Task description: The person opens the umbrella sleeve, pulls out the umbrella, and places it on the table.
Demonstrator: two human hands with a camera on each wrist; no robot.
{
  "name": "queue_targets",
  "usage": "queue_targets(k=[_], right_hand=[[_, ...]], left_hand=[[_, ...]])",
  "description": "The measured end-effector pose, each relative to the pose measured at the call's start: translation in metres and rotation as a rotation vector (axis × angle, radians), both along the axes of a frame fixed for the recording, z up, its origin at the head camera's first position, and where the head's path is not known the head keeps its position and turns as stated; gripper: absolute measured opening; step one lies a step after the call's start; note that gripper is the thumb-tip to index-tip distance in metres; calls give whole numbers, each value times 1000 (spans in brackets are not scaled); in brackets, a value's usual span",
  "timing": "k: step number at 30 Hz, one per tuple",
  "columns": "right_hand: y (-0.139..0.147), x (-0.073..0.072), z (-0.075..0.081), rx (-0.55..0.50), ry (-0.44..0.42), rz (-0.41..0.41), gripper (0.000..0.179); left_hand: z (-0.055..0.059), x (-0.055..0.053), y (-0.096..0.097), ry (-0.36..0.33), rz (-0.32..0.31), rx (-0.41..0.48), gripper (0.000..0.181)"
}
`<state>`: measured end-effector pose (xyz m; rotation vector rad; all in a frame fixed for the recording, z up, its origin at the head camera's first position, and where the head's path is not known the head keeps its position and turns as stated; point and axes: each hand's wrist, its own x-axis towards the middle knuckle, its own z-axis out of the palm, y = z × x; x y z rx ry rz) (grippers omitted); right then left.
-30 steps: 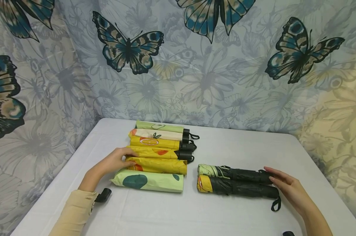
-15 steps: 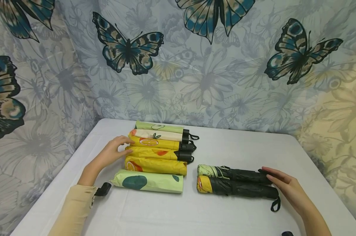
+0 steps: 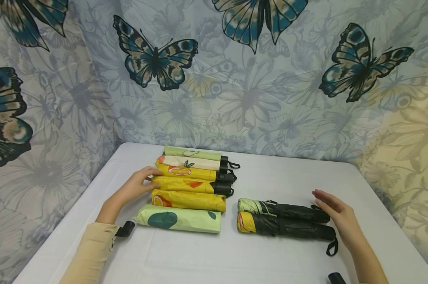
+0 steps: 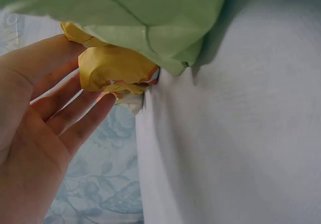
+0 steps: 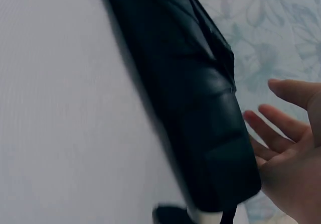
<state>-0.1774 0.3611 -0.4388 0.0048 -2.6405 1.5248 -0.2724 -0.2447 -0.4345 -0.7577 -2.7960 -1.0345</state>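
Several folded umbrellas in printed sleeves lie in a row at the left of the table. My left hand [image 3: 133, 185] is at their left ends, its fingertips touching the yellow umbrella with the black handle [image 3: 180, 184] and the orange-slice umbrella [image 3: 192, 172] behind it. In the left wrist view its fingers reach out loosely beside the yellow ends [image 4: 113, 68]. At the right, two black-wrapped umbrellas lie side by side, one with a green end [image 3: 256, 207], one with a yellow end [image 3: 288, 227]. My right hand [image 3: 341, 215], fingers extended, is just beyond their handle ends and holds nothing.
Nearest in the left row are a green leaf-print umbrella [image 3: 196, 220] and another yellow umbrella [image 3: 199, 200]. A cream umbrella [image 3: 203, 162] and a pale green one [image 3: 203, 153] lie farthest back. Butterfly-print cloth [image 3: 249, 102] hangs behind the white table [image 3: 185, 260].
My left hand has moved back along the row, off the nearer yellow umbrella. My right hand has drawn slightly up and away from the black umbrella ends. The umbrellas stay put.
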Motion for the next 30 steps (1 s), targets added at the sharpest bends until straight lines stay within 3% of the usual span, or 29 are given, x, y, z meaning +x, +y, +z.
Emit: queue_targets(k=[5, 10, 19, 30], right_hand=[[-20, -6, 6, 8, 62, -12, 52], [-40, -16, 10, 2, 72, 30, 52], [-78, -31, 11, -44, -30, 149, 58], [-118, -45, 10, -49, -105, 185, 60]], left_hand=[[-2, 1, 0, -11, -6, -5, 44], [-3, 2, 0, -13, -11, -2, 45], [-4, 2, -1, -23, -21, 5, 44], [-2, 2, 0, -34, -17, 20, 43]])
